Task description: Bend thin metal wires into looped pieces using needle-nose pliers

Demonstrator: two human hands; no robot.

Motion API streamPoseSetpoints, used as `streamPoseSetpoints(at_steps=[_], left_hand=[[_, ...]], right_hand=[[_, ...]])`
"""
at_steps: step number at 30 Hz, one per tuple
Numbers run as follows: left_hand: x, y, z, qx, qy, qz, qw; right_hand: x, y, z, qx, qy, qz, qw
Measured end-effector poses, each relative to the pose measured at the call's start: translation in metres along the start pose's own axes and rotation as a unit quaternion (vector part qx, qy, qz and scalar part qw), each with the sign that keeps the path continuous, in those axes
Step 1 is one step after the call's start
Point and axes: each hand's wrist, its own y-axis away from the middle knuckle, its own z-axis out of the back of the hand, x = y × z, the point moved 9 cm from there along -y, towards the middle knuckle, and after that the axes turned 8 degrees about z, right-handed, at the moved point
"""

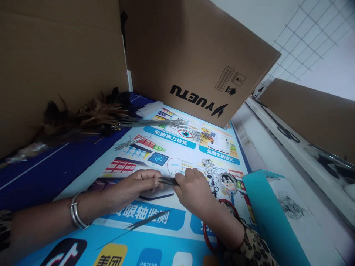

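My left hand point(144, 183) is closed in a pinch, with the thumb against the fingers; a thin wire seems to sit there, too fine to make out well. My right hand point(193, 187) is wrapped round dark pointed pliers point(168, 181), whose tips reach left to my left fingertips. Below the hands lies a loose bunch of thin dark wires point(148, 220). Small black wire loops point(210, 171) are scattered beyond my right hand, beside a round clear-rimmed dish point(229, 184). A red looped thing point(207, 238) is partly hidden under my right forearm.
A long wire bundle point(152, 123), a shorter one point(127, 143) and brown feathers point(91, 111) lie farther back. Tall cardboard point(194, 51) closes off the back and left. At right stands a turquoise box point(269, 218), with tangled wire point(291, 205) on white beside it.
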Motion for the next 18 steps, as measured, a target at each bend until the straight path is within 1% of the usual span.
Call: streamPoseSetpoints(at_steps=[7,11,18], left_hand=[[-0.0003,0.0003,0.0007,-0.023,-0.022,0.001,1.000],[0.0009,0.0006,0.0013,-0.026,-0.010,0.006,1.000],[0.0030,0.0004,0.0012,-0.017,0.006,0.005,1.000]], right_hand=[[-0.0008,-0.0016,-0.0036,0.013,0.004,0.003,1.000],[0.0001,-0.0022,-0.0045,0.017,-0.001,0.008,1.000],[-0.0004,-0.0025,-0.0056,0.019,-0.008,0.012,1.000]])
